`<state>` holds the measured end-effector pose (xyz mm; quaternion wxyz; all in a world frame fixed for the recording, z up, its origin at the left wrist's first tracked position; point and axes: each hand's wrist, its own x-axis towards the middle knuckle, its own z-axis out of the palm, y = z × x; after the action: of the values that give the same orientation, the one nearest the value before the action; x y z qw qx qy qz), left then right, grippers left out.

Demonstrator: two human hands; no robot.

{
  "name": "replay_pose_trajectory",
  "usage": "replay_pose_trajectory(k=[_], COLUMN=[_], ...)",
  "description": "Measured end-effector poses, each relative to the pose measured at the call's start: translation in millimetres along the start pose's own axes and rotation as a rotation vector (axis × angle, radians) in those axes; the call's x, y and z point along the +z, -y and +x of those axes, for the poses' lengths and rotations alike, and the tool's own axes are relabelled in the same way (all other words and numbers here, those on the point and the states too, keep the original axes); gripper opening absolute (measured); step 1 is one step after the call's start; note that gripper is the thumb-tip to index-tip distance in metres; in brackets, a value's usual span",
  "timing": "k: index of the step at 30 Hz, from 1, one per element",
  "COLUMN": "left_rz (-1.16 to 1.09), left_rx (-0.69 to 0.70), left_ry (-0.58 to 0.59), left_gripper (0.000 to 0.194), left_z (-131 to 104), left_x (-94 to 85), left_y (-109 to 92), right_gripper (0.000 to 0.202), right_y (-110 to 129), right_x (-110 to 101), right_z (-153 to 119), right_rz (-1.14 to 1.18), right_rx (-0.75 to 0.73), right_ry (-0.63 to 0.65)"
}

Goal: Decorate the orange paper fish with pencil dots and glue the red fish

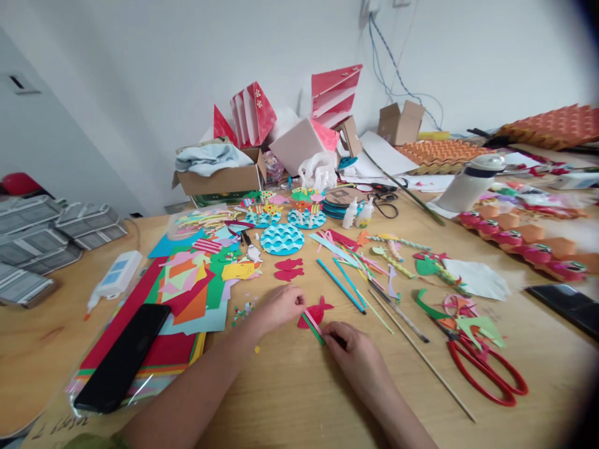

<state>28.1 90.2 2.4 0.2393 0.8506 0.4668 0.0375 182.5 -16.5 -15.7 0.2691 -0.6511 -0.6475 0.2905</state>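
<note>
In the head view my left hand (pixel 283 308) pinches the upper end of narrow pink and green paper strips (pixel 314 326). My right hand (pixel 349 345) holds their lower end between thumb and finger. The strips slant over a red paper fish (pixel 320 309) lying on the wooden table (pixel 290 399). Two more red fish shapes (pixel 289 269) lie just beyond my left hand. Small coloured paper bits (pixel 243 312) are scattered left of that hand. To the right of the fish lie two blue sticks (pixel 340 286) and several thin paper strips.
Red-handled scissors (pixel 486 368) and a thin wooden stick (pixel 428 362) lie at the right. Coloured paper (pixel 154 280) with a black phone (pixel 122 358) is at the left. Farther back stand a blue wavy disc (pixel 281 239), glue bottles (pixel 350 213) and a white tumbler (pixel 472 184).
</note>
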Motion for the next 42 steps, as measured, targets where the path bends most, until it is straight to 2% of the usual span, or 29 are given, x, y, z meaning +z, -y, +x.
replay_pose_trajectory(k=[42], left_rz=[0.048], left_rx=[0.023], left_ry=[0.000], left_gripper=[0.010], left_z=[1.5], left_x=[2.8], left_y=[1.7], right_gripper=[0.026], right_y=[3.1], right_x=[-0.7], right_z=[-0.5], right_rz=[-0.086], right_rx=[-0.014], right_ry=[-0.019])
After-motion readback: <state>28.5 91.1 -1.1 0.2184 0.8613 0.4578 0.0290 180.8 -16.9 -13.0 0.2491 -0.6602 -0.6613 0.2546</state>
